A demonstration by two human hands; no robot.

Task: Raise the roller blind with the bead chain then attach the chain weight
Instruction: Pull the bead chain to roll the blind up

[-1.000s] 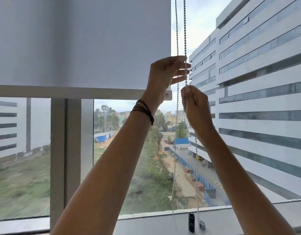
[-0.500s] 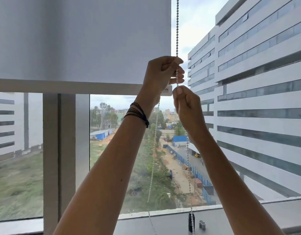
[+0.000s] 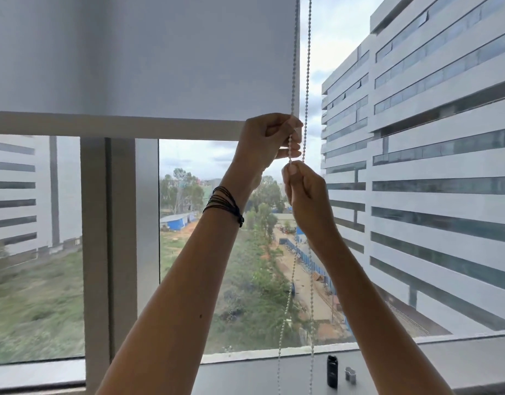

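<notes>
On the windowsill (image 3: 459, 363), a black chain weight (image 3: 332, 371) stands beside a small grey clip (image 3: 350, 375). Above, the right hand (image 3: 308, 201) and left hand (image 3: 270, 139) pinch the bead chain (image 3: 293, 81) beside the half-raised roller blind (image 3: 148, 58).

Pale grey roller blind (image 3: 143, 55), matching grey bottom bar (image 3: 114, 128). Silvery-white bead chain (image 3: 307, 67). Black cord bracelets (image 3: 224, 205). Black chain weight (image 3: 332, 371) and small grey clip (image 3: 350, 374) on light grey sill (image 3: 459, 363).
</notes>
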